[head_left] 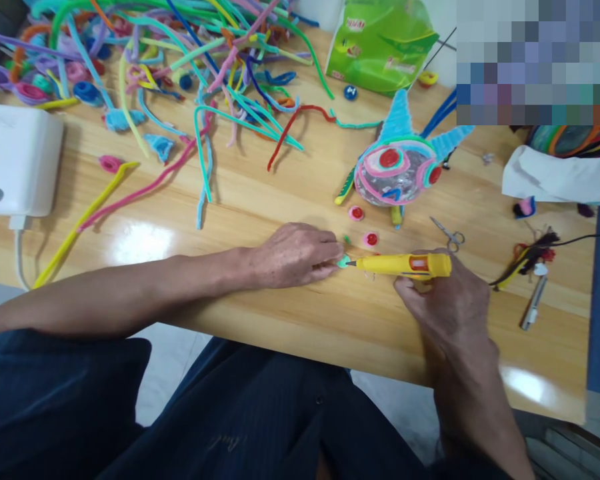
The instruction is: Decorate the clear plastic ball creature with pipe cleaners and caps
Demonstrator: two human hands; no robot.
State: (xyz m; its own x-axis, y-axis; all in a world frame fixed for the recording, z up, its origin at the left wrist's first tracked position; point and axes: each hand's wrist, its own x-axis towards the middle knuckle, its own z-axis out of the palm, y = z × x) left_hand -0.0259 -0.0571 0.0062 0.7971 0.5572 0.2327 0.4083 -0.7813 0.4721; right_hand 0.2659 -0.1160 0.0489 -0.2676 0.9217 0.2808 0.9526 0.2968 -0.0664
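Observation:
My left hand (300, 257) rests on the wooden table, its thumb and fingers pinched on a small green disc (343, 261). In my right hand (447, 297) is a yellow glue gun (405, 265), its dark tip pointing left and at the disc's right edge; whether it touches cannot be made out. Two small pink discs with red centres, one (356, 213) above the other (371, 239), lie just above the glue gun. Behind them stands a round pipe-cleaner figure (395, 173) with blue pointed horns and red eyes.
Loose pipe cleaners (180, 60) pile up at the back left. A white power bank (20, 160) sits at the left, a green bag (380, 47) at the back. Small scissors (450, 235) and a cutter (533, 303) lie at the right, near a black cable.

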